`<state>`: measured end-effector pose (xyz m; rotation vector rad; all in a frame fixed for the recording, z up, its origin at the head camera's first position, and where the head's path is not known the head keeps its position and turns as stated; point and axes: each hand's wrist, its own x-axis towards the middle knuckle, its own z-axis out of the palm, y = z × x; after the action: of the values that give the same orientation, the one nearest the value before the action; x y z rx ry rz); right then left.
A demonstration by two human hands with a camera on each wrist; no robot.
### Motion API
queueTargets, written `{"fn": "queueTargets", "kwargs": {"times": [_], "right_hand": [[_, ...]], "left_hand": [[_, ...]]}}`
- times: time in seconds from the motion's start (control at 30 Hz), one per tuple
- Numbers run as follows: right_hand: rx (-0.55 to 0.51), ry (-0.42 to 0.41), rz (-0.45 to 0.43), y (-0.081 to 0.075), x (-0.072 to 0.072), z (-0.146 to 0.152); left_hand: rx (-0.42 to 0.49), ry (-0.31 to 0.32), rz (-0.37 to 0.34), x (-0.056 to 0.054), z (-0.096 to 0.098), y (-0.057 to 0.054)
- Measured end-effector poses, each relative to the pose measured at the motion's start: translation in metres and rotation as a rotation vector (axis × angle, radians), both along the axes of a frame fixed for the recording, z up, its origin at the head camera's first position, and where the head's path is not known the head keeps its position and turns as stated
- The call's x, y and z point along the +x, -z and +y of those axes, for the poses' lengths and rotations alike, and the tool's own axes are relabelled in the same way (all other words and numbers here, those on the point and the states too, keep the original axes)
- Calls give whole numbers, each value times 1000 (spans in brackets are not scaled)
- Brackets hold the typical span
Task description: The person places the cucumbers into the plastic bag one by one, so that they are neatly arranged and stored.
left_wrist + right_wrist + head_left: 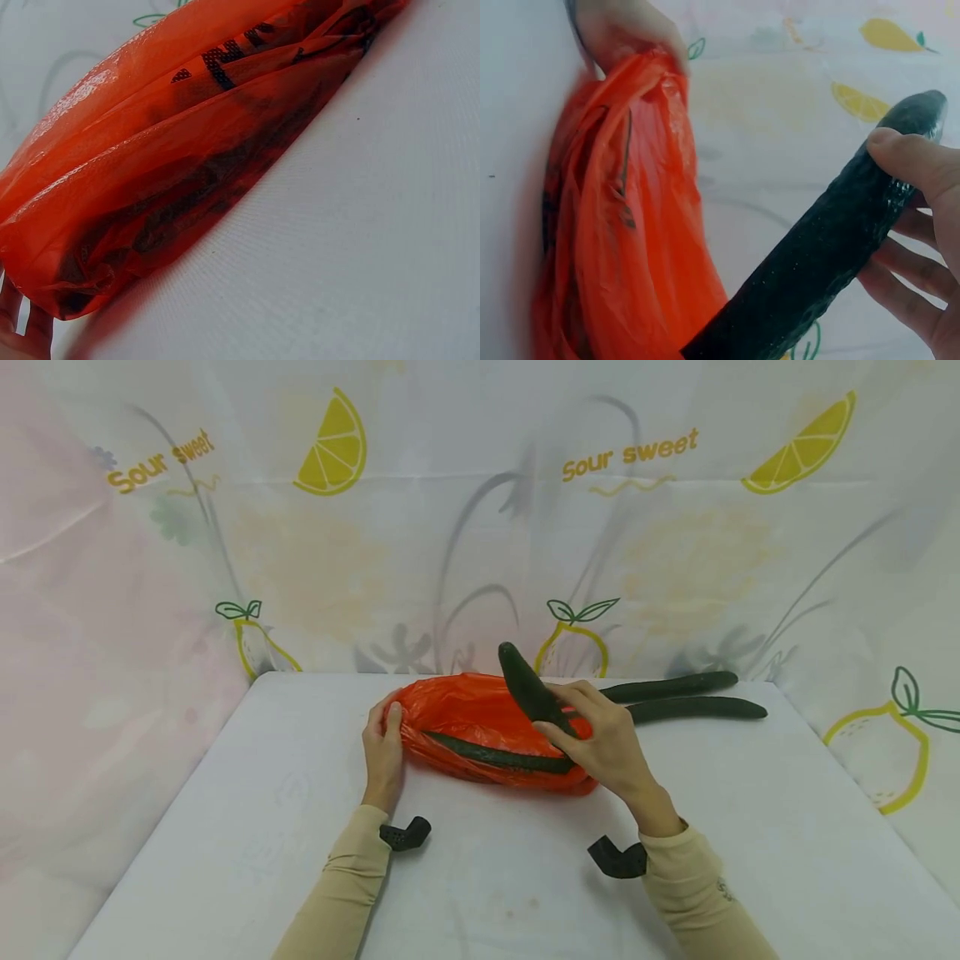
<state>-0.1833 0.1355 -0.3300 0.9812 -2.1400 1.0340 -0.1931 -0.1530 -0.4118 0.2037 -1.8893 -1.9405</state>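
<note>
My right hand [603, 735] grips a dark green cucumber [523, 683] between thumb and fingers, tilted over the mouth of a red plastic bag [457, 697]. In the right wrist view the thumb presses one side of this cucumber [817, 240] and the fingers spread behind it. At the bag's left end, my left hand [384, 752] holds the rim, its thumb over the edge. A second cucumber [495, 755] lies lengthwise inside the bag's opening. Dark shapes show through the plastic in the left wrist view, where black print marks the bag [150, 157].
Two more cucumbers lie at the back right of the white table [750, 827], one farther back [697, 683] and one nearer [705, 708]. A patterned curtain [450, 543] with lemon prints hangs behind the table. Each wrist carries a black camera mount, left [405, 834] and right [621, 860].
</note>
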Motion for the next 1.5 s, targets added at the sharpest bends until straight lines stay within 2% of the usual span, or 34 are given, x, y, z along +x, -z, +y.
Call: {"fn": "queueTargets", "kwargs": {"times": [0.07,0.2,0.27,0.5,0.77,0.93,1.23,1.5], "right_hand": [[11,-1,2,3,-1,-5],[20,-1,-5,7,-2,-12],[14,-14,-17,9,-3,-15],[37,-25,-61,17,-5,-25],[64,-30,-63,21,-6,-36],[88,-9,-58,24,-6,-42],[137,1,-107,30,-6,-51],[193,28,-161,36,-12,-57]], "left_hand": [[17,13,0,1,-1,-2],[24,0,6,-9,-4,14],[12,-12,11,-11,-4,17],[-26,-39,39,-13,-3,19],[-8,-75,59,-11,-4,18],[39,-104,108,-10,-6,17],[63,-132,180,3,-1,-2],[68,-132,259,4,4,-3]]}}
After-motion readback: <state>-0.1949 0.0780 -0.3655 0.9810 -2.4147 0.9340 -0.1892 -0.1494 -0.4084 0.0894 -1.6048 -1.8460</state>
